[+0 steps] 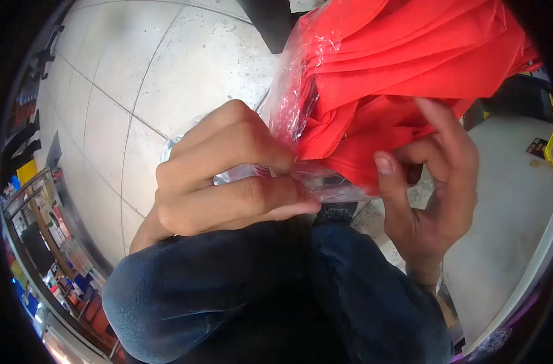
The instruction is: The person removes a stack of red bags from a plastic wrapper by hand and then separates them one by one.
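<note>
A stack of folded red cloth (397, 54) fills the upper right, partly inside a clear plastic bag (288, 103). My left hand (228, 173) is closed on the bag's crumpled edge, its fingertips pinching the plastic below the cloth. On the right, my right hand (437, 176) has its fingers curved and apart at the lower side of the red cloth. Some of its fingertips are hidden against the cloth. Both hands are above my legs in dark blue trousers (228, 291).
Pale floor tiles (106, 91) spread across the left and centre. A grey-white surface (501, 200) with a dark label (536, 145) is on the right. Shelves with mixed goods (58, 261) line the far left. A black object (267, 24) stands at the top.
</note>
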`<state>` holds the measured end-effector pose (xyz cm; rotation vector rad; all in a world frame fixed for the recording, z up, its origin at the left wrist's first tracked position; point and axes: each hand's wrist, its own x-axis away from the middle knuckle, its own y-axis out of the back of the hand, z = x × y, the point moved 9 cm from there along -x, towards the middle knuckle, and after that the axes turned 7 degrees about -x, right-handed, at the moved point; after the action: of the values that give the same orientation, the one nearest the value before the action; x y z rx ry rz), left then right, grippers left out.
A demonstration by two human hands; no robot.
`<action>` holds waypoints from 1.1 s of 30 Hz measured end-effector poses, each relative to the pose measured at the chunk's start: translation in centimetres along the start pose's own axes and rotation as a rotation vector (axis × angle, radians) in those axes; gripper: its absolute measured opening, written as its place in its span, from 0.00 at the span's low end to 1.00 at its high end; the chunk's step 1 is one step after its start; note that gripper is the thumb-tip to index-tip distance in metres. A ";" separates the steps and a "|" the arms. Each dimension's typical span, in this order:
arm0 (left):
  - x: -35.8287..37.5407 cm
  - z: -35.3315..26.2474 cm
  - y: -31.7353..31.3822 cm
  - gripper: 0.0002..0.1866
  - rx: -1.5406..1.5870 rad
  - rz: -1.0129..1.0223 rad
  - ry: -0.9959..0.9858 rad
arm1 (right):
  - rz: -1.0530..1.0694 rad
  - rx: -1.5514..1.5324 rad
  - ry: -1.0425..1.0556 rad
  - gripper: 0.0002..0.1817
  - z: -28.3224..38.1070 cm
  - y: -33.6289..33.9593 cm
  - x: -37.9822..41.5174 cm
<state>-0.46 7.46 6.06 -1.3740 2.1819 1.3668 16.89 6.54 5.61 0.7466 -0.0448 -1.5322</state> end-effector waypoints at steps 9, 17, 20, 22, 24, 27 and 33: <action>-0.7 -0.9 -0.3 0.20 -0.022 0.017 -0.048 | 0.080 0.045 0.022 0.23 0.0 0.3 0.7; -1.8 -2.4 -2.4 0.18 -0.128 0.099 0.036 | 0.011 -0.004 -0.007 0.15 -0.1 1.7 2.5; -2.3 -0.7 -2.1 0.18 -0.176 0.130 0.125 | 0.043 0.018 -0.055 0.11 -0.6 0.4 0.9; -2.5 0.2 -1.9 0.19 -0.202 0.161 0.204 | 0.064 0.043 -0.071 0.10 -0.7 -0.2 0.3; -2.4 1.3 -1.7 0.20 -0.216 0.178 0.332 | 0.112 0.054 -0.039 0.09 -0.4 -0.8 0.1; -2.4 1.8 -1.6 0.20 -0.216 0.189 0.423 | 0.138 0.018 0.045 0.09 0.1 -1.1 0.1; -2.2 2.6 -2.4 0.16 -0.049 0.244 0.536 | 0.084 0.003 0.069 0.11 -0.1 -0.7 0.7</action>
<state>1.98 10.57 4.55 -1.6944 2.7478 1.2361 16.37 6.06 4.98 0.7904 -0.0264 -1.4263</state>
